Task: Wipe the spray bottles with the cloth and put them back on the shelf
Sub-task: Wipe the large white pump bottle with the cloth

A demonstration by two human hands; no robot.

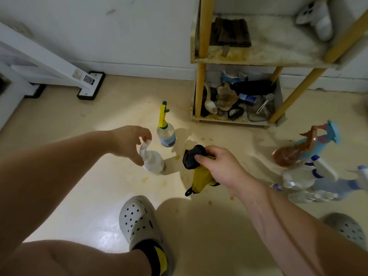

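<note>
A white spray bottle [153, 161] stands on the floor in the middle. My left hand [130, 143] curls over its trigger head, fingers and thumb around the top. Behind it stands a clear bottle with a yellow and green sprayer [165, 128]. My right hand [221, 166] grips a bunched yellow and black cloth [197, 168] just right of the white bottle. At the right, a brown bottle with a blue sprayer [302, 148] and several white and blue spray bottles [310, 180] sit on the floor. The wooden shelf [256, 58] stands behind them.
The shelf's lower tier holds clutter such as a spoon and a dark cloth [237, 96]. A brown folded cloth [231, 32] and a white bottle [318, 18] lie on the upper tier. A white frame with a black foot [90, 85] stands left. My grey clog [139, 222] is below.
</note>
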